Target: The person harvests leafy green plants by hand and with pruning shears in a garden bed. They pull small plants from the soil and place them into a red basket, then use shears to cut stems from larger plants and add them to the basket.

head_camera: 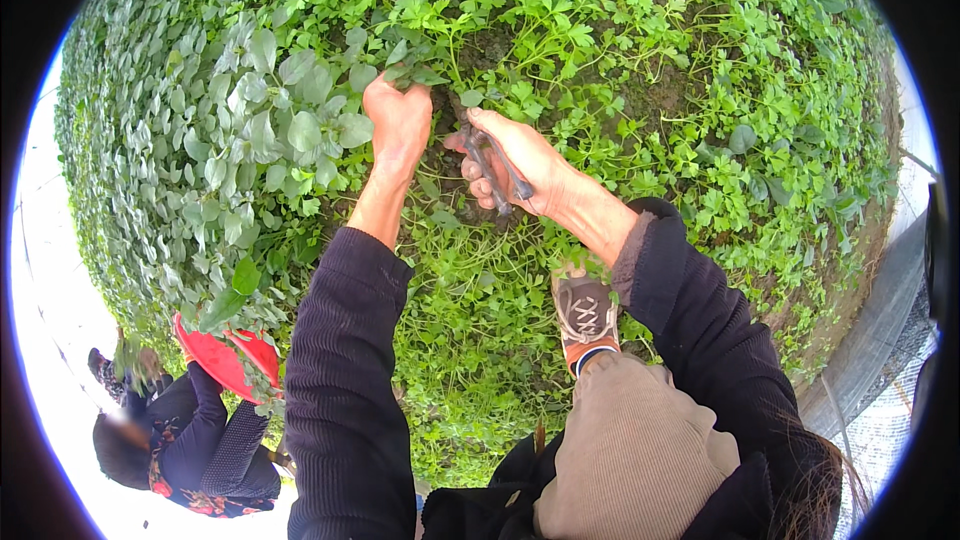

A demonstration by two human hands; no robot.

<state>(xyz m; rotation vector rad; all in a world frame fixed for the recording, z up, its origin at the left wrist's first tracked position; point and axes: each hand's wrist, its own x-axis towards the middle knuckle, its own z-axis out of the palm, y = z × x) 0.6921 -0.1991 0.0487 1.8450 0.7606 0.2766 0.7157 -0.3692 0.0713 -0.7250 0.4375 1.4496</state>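
My left hand is closed around a bunch of dark green leafy stems at the border between two kinds of plants. Close beside it, my right hand grips a pair of pruning shears by its grey handles. Their blades point away from me into the foliage, where leaves and shadow partly hide them. Broad grey-green leafy plants stand to the left of my left hand. Lower, bright green plants with lobed leaves, like celery or parsley, spread ahead and to the right over dark soil.
My shoe stands among the low plants. At lower left another person crouches by a red basin with cut greens in and around it. A further person is partly visible behind. Dark sheeting edges the bed at right.
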